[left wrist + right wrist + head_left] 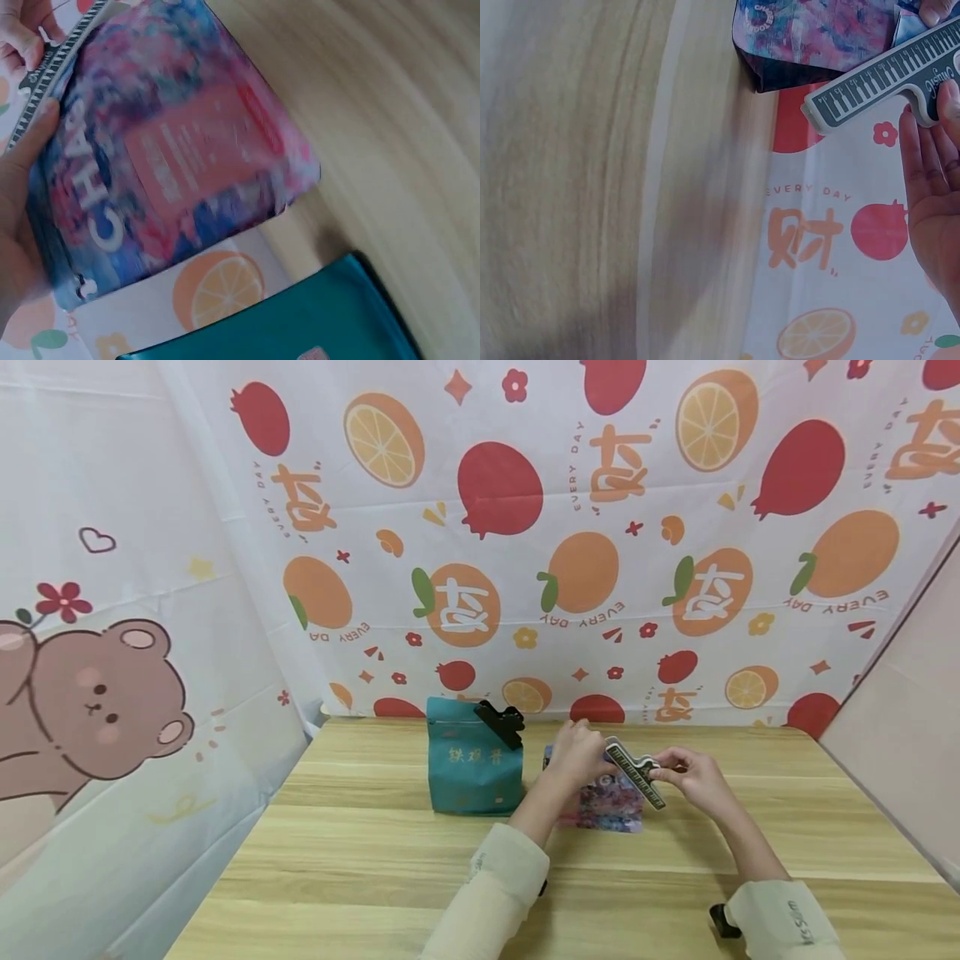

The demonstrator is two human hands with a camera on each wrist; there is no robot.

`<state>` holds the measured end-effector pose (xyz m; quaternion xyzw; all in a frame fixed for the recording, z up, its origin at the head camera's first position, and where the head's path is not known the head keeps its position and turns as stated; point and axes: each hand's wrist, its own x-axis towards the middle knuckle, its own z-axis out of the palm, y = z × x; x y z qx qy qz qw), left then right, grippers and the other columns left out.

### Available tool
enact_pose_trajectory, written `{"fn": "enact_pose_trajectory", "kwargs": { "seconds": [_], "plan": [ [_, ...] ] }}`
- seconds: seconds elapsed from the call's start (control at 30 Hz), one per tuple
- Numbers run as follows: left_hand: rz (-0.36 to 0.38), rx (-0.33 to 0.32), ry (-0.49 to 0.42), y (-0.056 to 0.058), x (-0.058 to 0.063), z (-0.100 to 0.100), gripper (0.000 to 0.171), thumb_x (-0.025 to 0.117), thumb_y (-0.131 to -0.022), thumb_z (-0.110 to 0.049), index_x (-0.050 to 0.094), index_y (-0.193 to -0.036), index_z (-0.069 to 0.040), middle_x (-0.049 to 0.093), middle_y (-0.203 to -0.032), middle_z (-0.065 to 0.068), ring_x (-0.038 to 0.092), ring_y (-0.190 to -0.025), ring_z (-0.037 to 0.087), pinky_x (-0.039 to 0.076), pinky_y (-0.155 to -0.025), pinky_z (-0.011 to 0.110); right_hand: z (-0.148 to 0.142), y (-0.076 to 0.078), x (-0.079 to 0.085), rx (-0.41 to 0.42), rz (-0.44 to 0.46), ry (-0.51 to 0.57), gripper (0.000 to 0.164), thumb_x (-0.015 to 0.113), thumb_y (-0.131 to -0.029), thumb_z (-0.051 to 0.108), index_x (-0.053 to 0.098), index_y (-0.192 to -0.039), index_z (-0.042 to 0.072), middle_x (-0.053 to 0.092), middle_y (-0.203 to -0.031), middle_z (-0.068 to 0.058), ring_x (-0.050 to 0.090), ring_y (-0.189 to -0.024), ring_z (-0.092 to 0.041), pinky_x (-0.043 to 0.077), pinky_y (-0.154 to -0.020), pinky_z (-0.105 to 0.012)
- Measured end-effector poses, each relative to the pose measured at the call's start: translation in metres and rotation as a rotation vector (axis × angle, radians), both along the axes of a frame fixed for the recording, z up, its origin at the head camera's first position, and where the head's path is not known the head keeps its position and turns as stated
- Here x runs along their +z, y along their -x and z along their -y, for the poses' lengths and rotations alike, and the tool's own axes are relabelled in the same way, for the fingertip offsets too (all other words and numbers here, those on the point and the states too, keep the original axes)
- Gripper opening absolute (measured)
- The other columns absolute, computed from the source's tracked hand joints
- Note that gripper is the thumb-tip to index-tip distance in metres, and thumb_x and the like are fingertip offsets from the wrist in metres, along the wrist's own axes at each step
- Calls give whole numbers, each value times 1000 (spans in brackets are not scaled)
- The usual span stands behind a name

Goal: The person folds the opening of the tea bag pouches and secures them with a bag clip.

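A pink-and-blue patterned pouch (609, 806) stands on the wooden table, white letters running across its front. My left hand (576, 757) grips it near the top edge, the thumb lying on its front in the left wrist view. In my right hand (696, 781) is a bag clip (885, 79) with a piano-key pattern, pinched at its handle. The clip's long bar lies slanted along the pouch's top edge. Whether its jaws enclose that edge, I cannot tell. The left fingers behind the pouch are hidden.
To the left stands a teal pouch (474, 781) with a black clip (501, 723) on its upper right corner. Behind the table (337, 852) hangs a white cloth (420, 543) printed with fruit. A second cloth (217, 735) with a bear hangs at the left.
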<state>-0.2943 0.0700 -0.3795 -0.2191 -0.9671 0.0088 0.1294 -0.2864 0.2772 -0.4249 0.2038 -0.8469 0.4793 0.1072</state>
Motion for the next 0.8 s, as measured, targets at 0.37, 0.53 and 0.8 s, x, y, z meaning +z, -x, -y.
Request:
{"fn": "enact_pose_trajectory", "kwargs": {
  "seconds": [0.37,0.53,0.8],
  "plan": [
    [12,-28,-148,0,-6,8,35,71,-70,-52,64,-70,-18,43,-52,-9,39,-49,6,33,-43,20,3,-3,0,30,40,25,14,70,-79,5,65,-89,-4,65,-82,-12,58,-68,-13,46,-57,-26],
    [124,-119,-248,5,-10,11,32,74,-71,-43,66,-82,-14,54,-63,-9,47,-55,4,39,-51,17,4,0,2,29,32,-17,13,70,-79,5,66,-89,-2,66,-81,-10,60,-70,-15,48,-60,-28],
    [211,-176,-269,8,-13,13,44,78,-68,-39,58,-95,-10,55,-74,-5,50,-63,5,42,-57,16,8,2,2,40,39,-44,10,71,-80,7,67,-88,2,66,-81,-7,59,-70,-18,48,-58,-33]
  ]
}}
